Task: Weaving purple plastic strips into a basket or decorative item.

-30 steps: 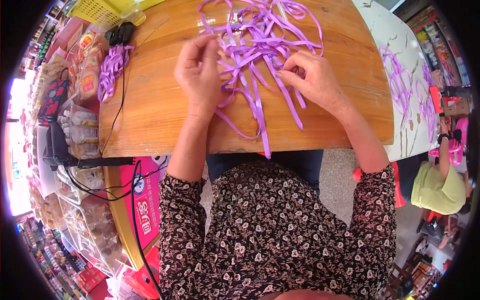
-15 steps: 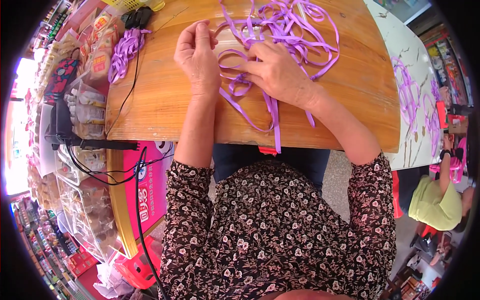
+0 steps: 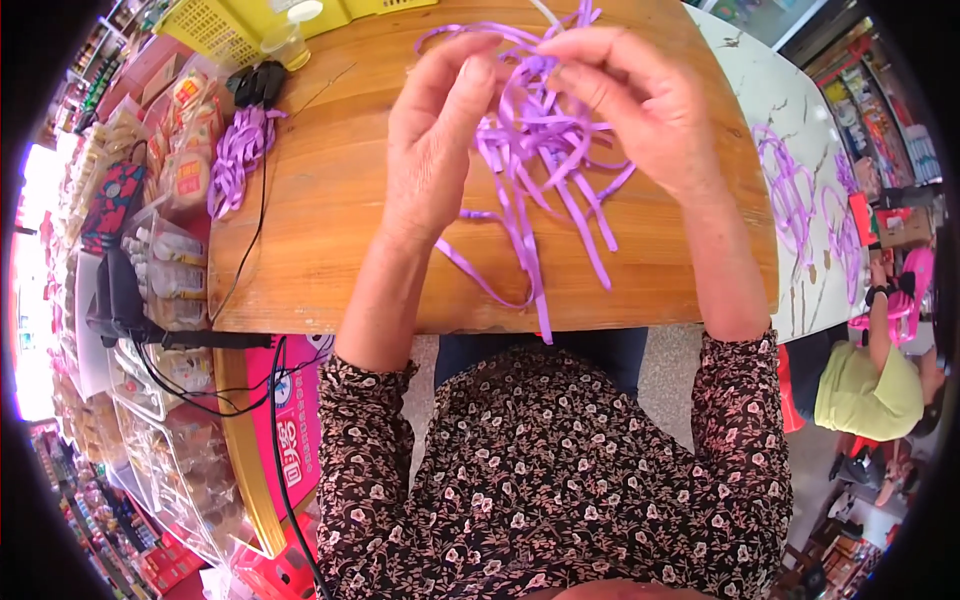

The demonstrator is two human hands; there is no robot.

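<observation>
A tangled pile of flat purple ribbons (image 3: 545, 150) lies on the wooden table, with loose ends trailing toward me. Above its far part, my right hand (image 3: 655, 115) pinches a looped purple ribbon (image 3: 535, 68) between thumb and fingertips. My left hand (image 3: 435, 145) is raised just left of the pile, its fingers curled in toward the thumb. What its fingertips hold, if anything, is hidden. Both hands face each other, a small gap apart.
The wooden table (image 3: 340, 220) adjoins a white marbled tabletop (image 3: 735, 70) with more purple ribbons (image 3: 790, 190). A purple bundle (image 3: 240, 155), clear cup (image 3: 287, 48) and yellow basket (image 3: 205, 35) sit at left. A black cable (image 3: 262, 200) hangs nearby. A person in a green top (image 3: 868, 392) is at right.
My right hand has lifted from the pile and moved right and away from me, bringing up a ribbon. My left hand has shifted right toward it. The view has tilted slightly.
</observation>
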